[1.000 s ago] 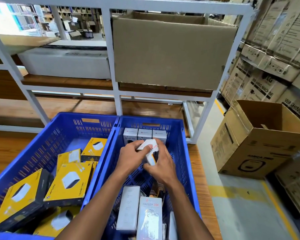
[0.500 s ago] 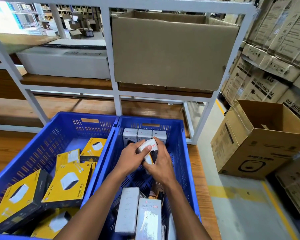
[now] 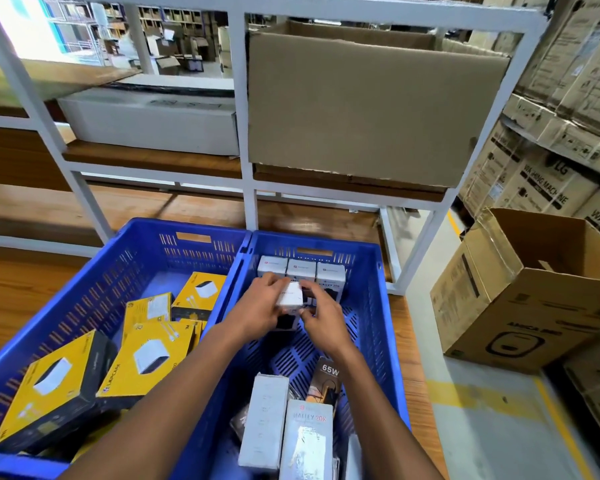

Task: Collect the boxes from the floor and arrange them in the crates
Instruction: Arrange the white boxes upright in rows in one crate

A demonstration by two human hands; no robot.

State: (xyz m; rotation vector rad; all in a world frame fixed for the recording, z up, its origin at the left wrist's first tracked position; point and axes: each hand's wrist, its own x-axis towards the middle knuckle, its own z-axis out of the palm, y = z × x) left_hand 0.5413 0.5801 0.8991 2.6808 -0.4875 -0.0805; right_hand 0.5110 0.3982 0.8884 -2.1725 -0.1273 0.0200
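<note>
Head view. Two blue crates side by side on a wooden surface. Right crate [image 3: 368,306]: row of three white boxes [image 3: 302,270] standing against the far wall. Both hands inside this crate, just in front of that row. Left hand [image 3: 257,308] and right hand [image 3: 321,320] grip one small white box [image 3: 290,297] between them, fingers curled round its sides. Near end of the same crate: more white boxes [image 3: 284,431] lying loose. Left crate [image 3: 94,292]: yellow boxes [image 3: 146,362] lying tilted. Open cardboard carton [image 3: 534,306] on the floor at right.
</note>
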